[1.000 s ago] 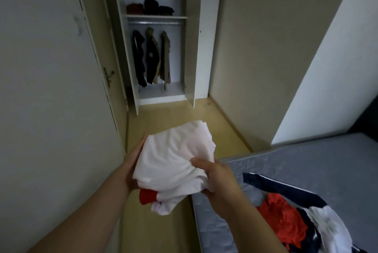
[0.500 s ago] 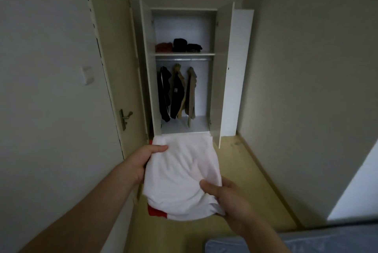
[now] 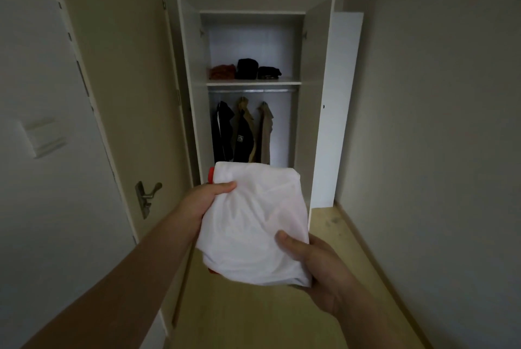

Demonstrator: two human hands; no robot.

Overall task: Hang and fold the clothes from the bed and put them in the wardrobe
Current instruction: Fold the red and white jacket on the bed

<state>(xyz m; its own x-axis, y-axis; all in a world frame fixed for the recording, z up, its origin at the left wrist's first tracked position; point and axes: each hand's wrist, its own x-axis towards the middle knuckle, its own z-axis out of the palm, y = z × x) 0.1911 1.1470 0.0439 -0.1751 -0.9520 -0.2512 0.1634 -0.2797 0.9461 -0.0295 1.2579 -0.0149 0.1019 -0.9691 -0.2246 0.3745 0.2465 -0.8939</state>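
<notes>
Both hands hold a folded white shirt in mid-air in front of the open wardrobe, well short of it. The left hand grips the shirt's left edge, thumb curled over the top and the other fingers hidden beneath. The right hand grips the near right corner, thumb pressed on top and fingers under the cloth. A red trim peeps out at the shirt's far left corner, and a sliver of red shows under its near left edge.

The wardrobe stands at the end of the room with both doors swung wide. Its upper compartment has a shelf carrying three folded piles in a row: a reddish pile on the left, a taller black pile in the middle, touching or just beside it, and a lower black pile on the right. Under the shelf runs a rail with three garments hanging close together: a dark jacket on the left, a dark and tan one in the middle, and a beige one on the right. The shirt hides the bottom of this lower compartment.

To the left is a closed door with a metal handle, and a switch on the wall nearer the camera. A pale wood floor lies below the hands.
</notes>
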